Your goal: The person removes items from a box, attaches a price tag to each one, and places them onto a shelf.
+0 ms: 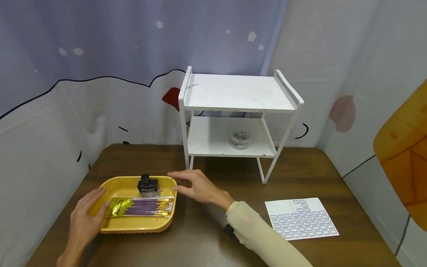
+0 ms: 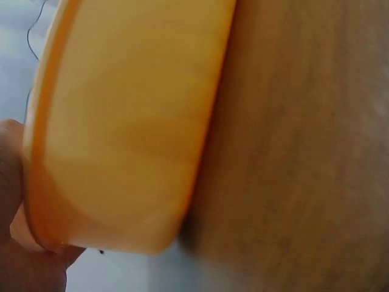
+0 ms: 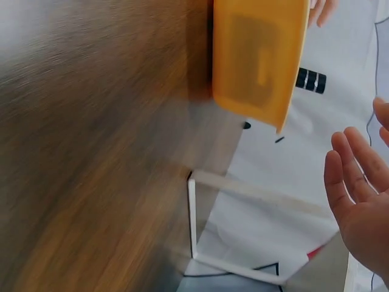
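Yellow plastic tray [image 1: 133, 225] sits on wood table [image 1: 200, 237], between the two hands; left hand [image 1: 83, 214] at its left rim, fingers loosely extended, thumb spread apart from them, firmness of contact unclear; right hand [image 1: 201, 187] just beside its right rim, fingers straight, thumb apart, holding nothing. Inside tray: packet of purple-handled paintbrushes [image 1: 143, 206], gold end near left thumb; black-capped ink bottle [image 1: 148, 188] upright behind it; white two-tier shelf [image 1: 233, 92] beyond right hand.
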Available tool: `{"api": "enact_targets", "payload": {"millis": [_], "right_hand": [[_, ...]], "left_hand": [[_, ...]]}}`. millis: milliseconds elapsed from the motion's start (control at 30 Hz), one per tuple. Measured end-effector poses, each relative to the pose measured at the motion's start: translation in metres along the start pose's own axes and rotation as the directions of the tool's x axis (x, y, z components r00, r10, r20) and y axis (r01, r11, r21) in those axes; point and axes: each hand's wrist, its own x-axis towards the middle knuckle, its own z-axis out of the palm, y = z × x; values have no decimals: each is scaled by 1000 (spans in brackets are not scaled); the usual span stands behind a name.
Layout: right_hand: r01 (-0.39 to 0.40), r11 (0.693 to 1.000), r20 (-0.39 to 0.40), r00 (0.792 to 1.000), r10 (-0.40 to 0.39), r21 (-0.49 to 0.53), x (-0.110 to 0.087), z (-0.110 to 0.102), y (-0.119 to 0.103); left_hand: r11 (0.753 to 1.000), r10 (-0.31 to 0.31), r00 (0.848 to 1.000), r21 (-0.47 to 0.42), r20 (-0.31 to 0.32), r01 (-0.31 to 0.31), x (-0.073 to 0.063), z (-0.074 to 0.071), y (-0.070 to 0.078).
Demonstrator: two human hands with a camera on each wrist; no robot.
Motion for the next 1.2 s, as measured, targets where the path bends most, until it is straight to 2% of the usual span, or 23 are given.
{"api": "enact_targets", "payload": {"millis": [100, 200, 300, 567, 833, 1033, 1200], "right_hand": [[-19, 999, 76, 997, 22, -37, 12, 6, -2], [-33, 998, 136, 990, 39, -46, 22, 13, -3], [-34, 998, 171, 984, 44, -58, 31, 20, -4], [-6, 981, 229, 972, 52, -196, 50, 37, -7], [6, 967, 215, 975, 51, -256, 60, 51, 0], [44, 948, 207, 978, 23, -315, 66, 57, 2], [81, 921, 219, 976, 5, -381, 70, 62, 5]], "left_hand": [[995, -102, 995, 23, 18, 101, -4, 0, -1], [977, -212, 976, 45, 49, 210, -6, 0, -1], [962, -269, 960, 57, 78, 265, -7, 0, 0], [957, -287, 952, 64, 104, 281, -7, 0, -2], [934, -355, 925, 91, 135, 345, -8, 2, 0], [926, -371, 923, 109, 98, 361, -8, 0, -1], [925, -370, 924, 137, 101, 355, -8, -1, 0]]}}
